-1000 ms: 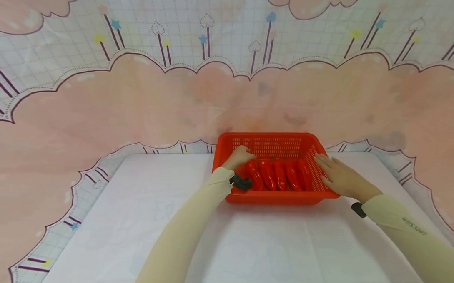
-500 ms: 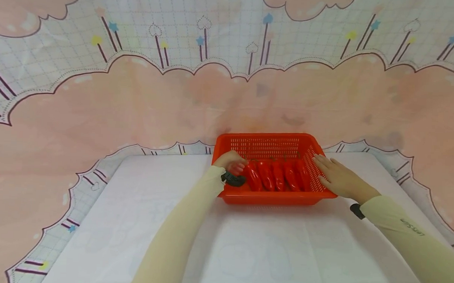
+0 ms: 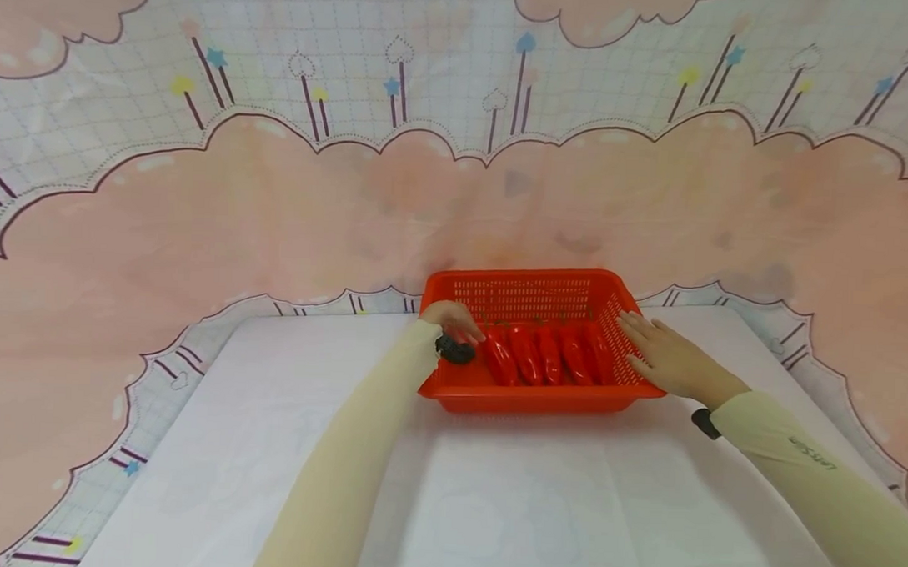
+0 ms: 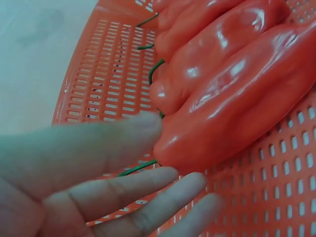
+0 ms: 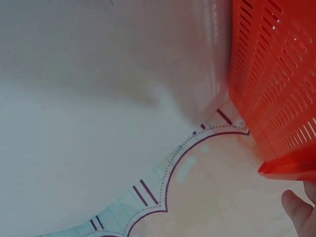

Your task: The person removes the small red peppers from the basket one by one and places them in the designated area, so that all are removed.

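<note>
Several long, glossy red peppers (image 3: 526,354) with green stems lie side by side in a red plastic basket (image 3: 540,397). My left hand (image 3: 454,317) is inside the basket at its left, beside the leftmost pepper (image 4: 222,113). In the left wrist view, the left thumb and fingers (image 4: 138,190) are spread around that pepper's stem end, with nothing gripped between them. My right hand (image 3: 665,356) rests with straight fingers along the basket's right rim; in the right wrist view only fingertips (image 5: 296,207) show by the rim.
The basket stands on a table with a white cover (image 3: 522,494), near its far edge. Behind it hangs a pink and white patterned cloth (image 3: 313,220). A dark wrist strap (image 3: 455,349) sits on the left wrist, another strap (image 3: 706,423) on the right.
My left hand has drawn left, away from the leftmost pepper's stem end, and its fingers have loosened. The right hand stays at the rim. The head view has shifted slightly.
</note>
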### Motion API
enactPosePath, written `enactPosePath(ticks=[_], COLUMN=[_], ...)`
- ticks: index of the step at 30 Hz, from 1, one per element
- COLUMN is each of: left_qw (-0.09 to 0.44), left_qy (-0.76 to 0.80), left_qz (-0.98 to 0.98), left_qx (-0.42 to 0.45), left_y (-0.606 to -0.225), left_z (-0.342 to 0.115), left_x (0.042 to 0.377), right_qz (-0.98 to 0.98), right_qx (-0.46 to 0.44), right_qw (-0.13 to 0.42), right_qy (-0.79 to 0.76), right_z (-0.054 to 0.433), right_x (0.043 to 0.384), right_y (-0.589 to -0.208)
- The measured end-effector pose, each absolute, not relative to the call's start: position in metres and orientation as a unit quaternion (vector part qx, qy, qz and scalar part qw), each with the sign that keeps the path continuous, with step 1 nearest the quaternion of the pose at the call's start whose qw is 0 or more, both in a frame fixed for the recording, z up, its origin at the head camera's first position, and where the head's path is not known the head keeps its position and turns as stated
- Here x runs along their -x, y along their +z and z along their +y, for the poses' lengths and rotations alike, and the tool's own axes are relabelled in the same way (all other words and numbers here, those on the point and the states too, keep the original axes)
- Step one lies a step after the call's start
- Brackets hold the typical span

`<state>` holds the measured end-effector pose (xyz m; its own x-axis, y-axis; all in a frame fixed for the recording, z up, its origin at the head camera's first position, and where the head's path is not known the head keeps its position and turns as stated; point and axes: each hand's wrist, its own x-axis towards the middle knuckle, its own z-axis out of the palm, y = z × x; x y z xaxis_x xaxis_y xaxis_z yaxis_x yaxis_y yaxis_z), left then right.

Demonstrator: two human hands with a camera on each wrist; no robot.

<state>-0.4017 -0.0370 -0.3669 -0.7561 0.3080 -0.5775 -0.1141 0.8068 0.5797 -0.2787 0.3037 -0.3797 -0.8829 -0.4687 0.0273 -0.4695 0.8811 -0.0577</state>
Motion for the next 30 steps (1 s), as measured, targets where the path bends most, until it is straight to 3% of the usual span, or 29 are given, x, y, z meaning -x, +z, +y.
enactPosePath(ticks=[4, 7, 15, 18, 24, 26, 30], left_qw=[0.378, 0.394, 0.418, 0.410, 0.364, 0.356, 0.349], left_qy=[0.269, 0.265, 0.301, 0.315, 0.370, 0.380, 0.385], left_qz=[0.879, 0.872, 0.856, 0.856, 0.853, 0.853, 0.854], left_qx=[-0.116, -0.114, -0.035, -0.006, 0.048, 0.044, 0.037], left_y=[-0.396, -0.430, -0.501, -0.471, -0.361, -0.350, -0.363], left_z=[-0.039, -0.039, -0.034, -0.030, -0.017, -0.016, -0.015], left_x=[0.443, 0.480, 0.545, 0.509, 0.389, 0.374, 0.380], right_qz=[-0.969, -0.970, -0.971, -0.971, -0.972, -0.972, -0.973], right_qx=[-0.245, -0.242, -0.238, -0.238, -0.232, -0.231, -0.230], right_qw=[0.009, 0.007, 0.005, 0.005, 0.007, 0.008, 0.011], right_qy=[0.033, 0.035, 0.034, 0.031, 0.031, 0.031, 0.033], right_z=[0.304, 0.303, 0.302, 0.303, 0.305, 0.306, 0.306], right_x=[0.279, 0.279, 0.279, 0.280, 0.280, 0.280, 0.279], right_y=[-0.380, -0.380, -0.381, -0.381, -0.383, -0.384, -0.384])
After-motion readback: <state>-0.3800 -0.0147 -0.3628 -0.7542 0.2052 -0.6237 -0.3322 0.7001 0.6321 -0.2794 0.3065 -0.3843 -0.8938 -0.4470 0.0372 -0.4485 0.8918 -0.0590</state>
